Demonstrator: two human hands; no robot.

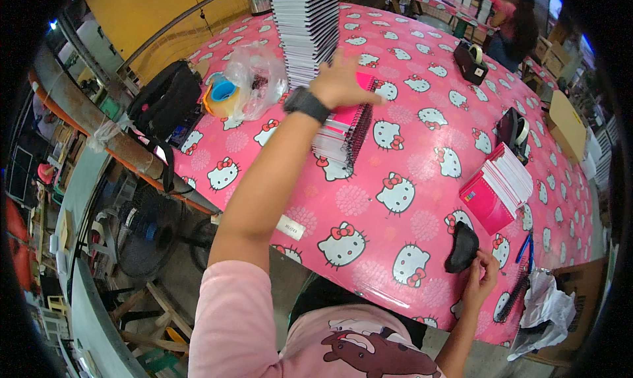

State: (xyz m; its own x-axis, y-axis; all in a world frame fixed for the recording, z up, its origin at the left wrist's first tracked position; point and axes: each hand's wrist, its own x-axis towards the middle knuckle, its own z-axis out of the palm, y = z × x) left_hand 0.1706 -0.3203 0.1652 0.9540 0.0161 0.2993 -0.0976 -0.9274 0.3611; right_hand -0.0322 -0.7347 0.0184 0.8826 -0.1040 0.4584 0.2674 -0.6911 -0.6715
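Note:
My left hand (339, 84) reaches across the table with its fingers spread, over a short pile of pink spiral notebooks (344, 128). Just behind that pile rises a tall stack of spiral notebooks (304, 38), white page edges facing me. How firmly the palm touches the notebooks cannot be seen. My right hand (481, 277) is low at the table's near edge, fingers loosely bent and apart, with nothing visible in it. Its fingertips are beside a black crescent-shaped thing (463, 247), perhaps touching it. Farther right lies a fanned pink-and-white bundle of booklets or sheets (498, 188).
The pink cartoon-patterned table (359, 200) carries two black tape dispensers (470, 63), blue pens (525, 248), and a clear bag (257, 81) beside tape rolls (221, 95). Crumpled plastic (544, 312) and a cardboard box (583, 292) are at lower right. A fan (148, 229) stands left.

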